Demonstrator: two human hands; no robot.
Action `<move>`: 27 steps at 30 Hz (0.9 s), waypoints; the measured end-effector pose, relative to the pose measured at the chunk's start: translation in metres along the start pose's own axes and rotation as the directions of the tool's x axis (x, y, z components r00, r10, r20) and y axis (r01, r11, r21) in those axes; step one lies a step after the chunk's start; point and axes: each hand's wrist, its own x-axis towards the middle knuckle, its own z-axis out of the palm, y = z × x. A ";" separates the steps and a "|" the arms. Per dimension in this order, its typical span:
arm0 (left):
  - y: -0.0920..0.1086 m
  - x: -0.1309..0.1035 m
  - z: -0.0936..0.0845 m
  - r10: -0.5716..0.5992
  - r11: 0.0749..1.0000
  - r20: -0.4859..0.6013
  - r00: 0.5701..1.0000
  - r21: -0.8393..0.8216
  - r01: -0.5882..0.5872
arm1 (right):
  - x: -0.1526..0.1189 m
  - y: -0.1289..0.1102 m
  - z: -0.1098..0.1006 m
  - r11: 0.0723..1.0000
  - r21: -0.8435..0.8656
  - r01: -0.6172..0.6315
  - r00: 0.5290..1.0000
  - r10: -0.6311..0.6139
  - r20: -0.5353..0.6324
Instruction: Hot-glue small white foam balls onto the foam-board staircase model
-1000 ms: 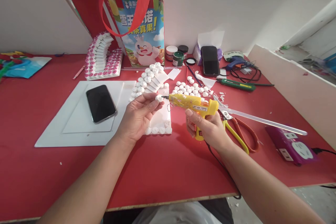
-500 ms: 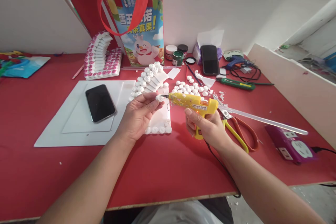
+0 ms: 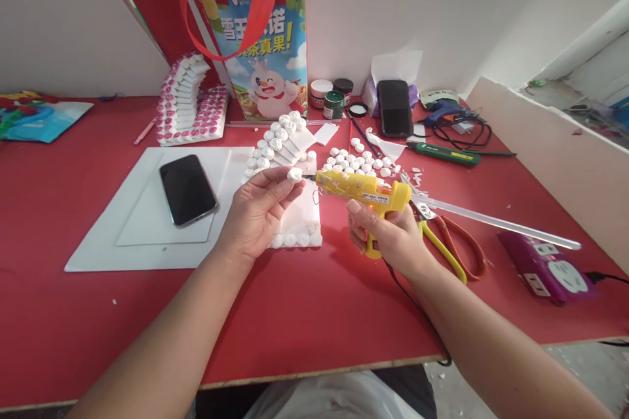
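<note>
A small white rosette [image 3: 295, 175] is pinched between the thumb and fingers of my left hand [image 3: 260, 209]. My right hand [image 3: 386, 232] is wrapped round the handle of a yellow hot glue gun [image 3: 354, 186], a clear glue stick [image 3: 501, 222] jutting from its back. The gun's nozzle points left and is at the rosette; whether they touch is hard to see. Behind my left hand stands a white stepped model [image 3: 295, 144] edged with similar rosettes, its flat base [image 3: 302, 209] partly covered by that hand. Loose white rosettes [image 3: 351, 162] lie in a cluster beyond the gun.
Yellow and red-handled scissors [image 3: 459, 255] and a purple power socket [image 3: 545, 265] are on the right. To the left, a phone [image 3: 187, 190] rests on white boards [image 3: 108, 236]. A pink-and-white model [image 3: 191, 108], a carrier bag [image 3: 265, 46], paint jars [image 3: 333, 105] and a green screwdriver-like tool [image 3: 445, 153] stand or lie further back.
The rosette in my left hand has turned slightly and shifted up and left a little. My right hand keeps the glue gun almost in place. The view has tilted slightly.
</note>
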 end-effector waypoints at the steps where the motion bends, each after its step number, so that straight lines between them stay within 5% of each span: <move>1: 0.000 0.000 0.000 0.001 1.000 0.002 1.000 0.002 -0.001 | 0.000 0.000 0.000 1.000 0.001 0.000 1.000 0.000 0.002; 12: 0.002 -0.001 0.002 0.061 0.995 -0.032 0.998 0.082 -0.058 | 0.000 -0.005 0.001 1.000 -0.020 -0.012 1.000 0.012 0.018; 16: 0.007 -0.003 -0.004 0.166 0.939 0.031 0.986 0.301 -0.168 | 0.002 -0.007 -0.001 0.999 0.031 0.034 0.999 -0.033 -0.023; 20: 0.014 -0.007 -0.013 0.191 0.609 0.307 0.932 0.708 -0.358 | 0.006 -0.008 -0.006 0.990 0.115 0.082 0.985 -0.063 -0.160; 23: 0.017 -0.007 -0.015 0.087 0.343 0.471 0.878 0.813 -0.470 | 0.008 -0.009 -0.008 0.985 0.150 0.085 0.977 -0.053 -0.205; 27: 0.018 -0.006 -0.010 -0.037 0.220 0.600 0.799 0.785 -0.579 | 0.008 -0.009 -0.008 0.989 0.138 0.055 0.984 -0.030 -0.177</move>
